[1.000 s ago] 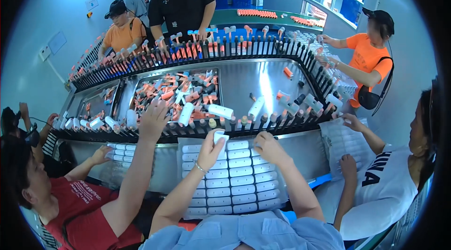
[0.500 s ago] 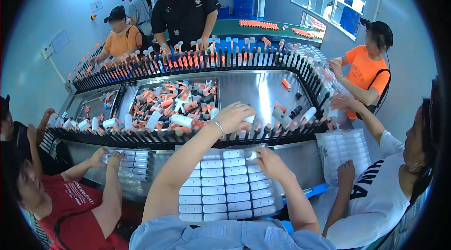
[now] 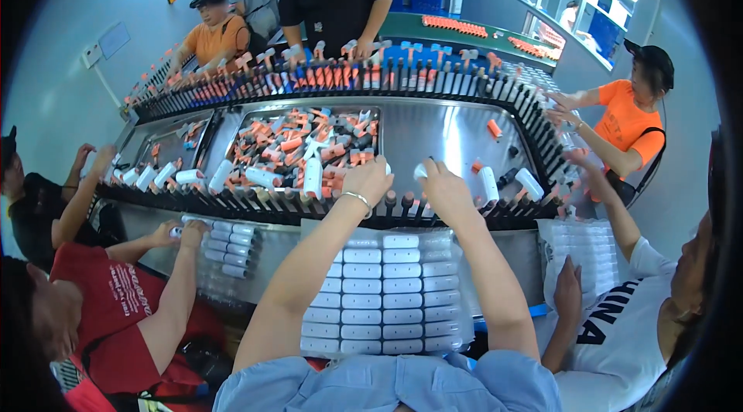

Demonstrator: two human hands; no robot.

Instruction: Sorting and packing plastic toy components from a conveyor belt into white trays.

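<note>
My left hand [image 3: 365,181], with a bangle at the wrist, is closed over the near row of black pegs [image 3: 391,200]. The end of a white piece [image 3: 388,169] shows past its fingertips; the rest is hidden. Just to the right, my right hand [image 3: 447,186] pinches another small white piece [image 3: 420,172], mostly covered by the fingers. Below my forearms lies a clear plastic tray [image 3: 467,327] with rows of white rounded casings [image 3: 402,300]. Several white casings sit tilted on the pegs, one [image 3: 313,178] left of my left hand, another [image 3: 489,184] right of my right hand.
Beyond the pegs a metal tray [image 3: 381,121] holds a heap of orange, grey and black parts [image 3: 298,141]. Co-workers sit close on both sides, a red shirt [image 3: 116,300] left and a white shirt [image 3: 619,311] right. Another filled clear tray [image 3: 576,245] lies at right.
My right hand has moved up from the clear tray to the peg row with a white piece. My left hand has shifted slightly left. The whole view has also shifted.
</note>
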